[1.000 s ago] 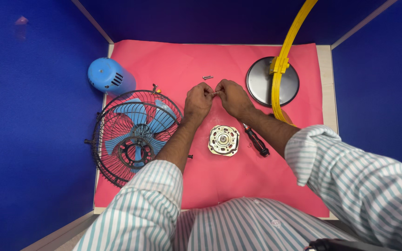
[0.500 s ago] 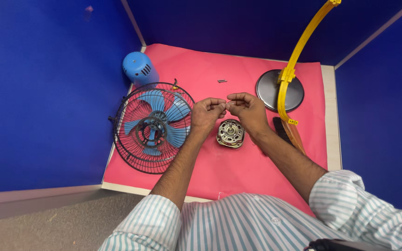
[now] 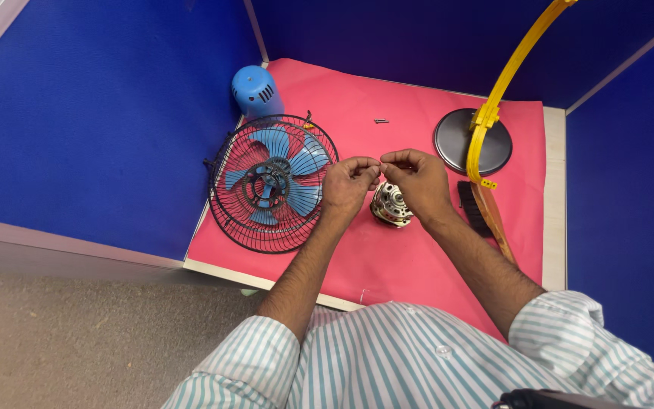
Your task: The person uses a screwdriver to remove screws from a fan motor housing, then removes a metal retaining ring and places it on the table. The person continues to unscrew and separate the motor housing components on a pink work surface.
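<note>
On a pink mat [image 3: 418, 257] walled in blue, the left hand [image 3: 347, 185] and right hand [image 3: 416, 179] meet fingertip to fingertip, pinching something too small to identify, above a fan motor [image 3: 390, 206], beside a caged fan [image 3: 272, 182].

We have one view only, from a camera worn on the person's head, looking steeply down and forward over the striped sleeves at the desk [image 3: 418, 257] with its pink mat. It sits close enough that both forearms fill the lower half, and the left hand [image 3: 348, 185] and right hand [image 3: 416, 178] meet near the middle. Blue partition walls [image 3: 100, 113] frame the left, far and right sides, with floor at lower left.
</note>
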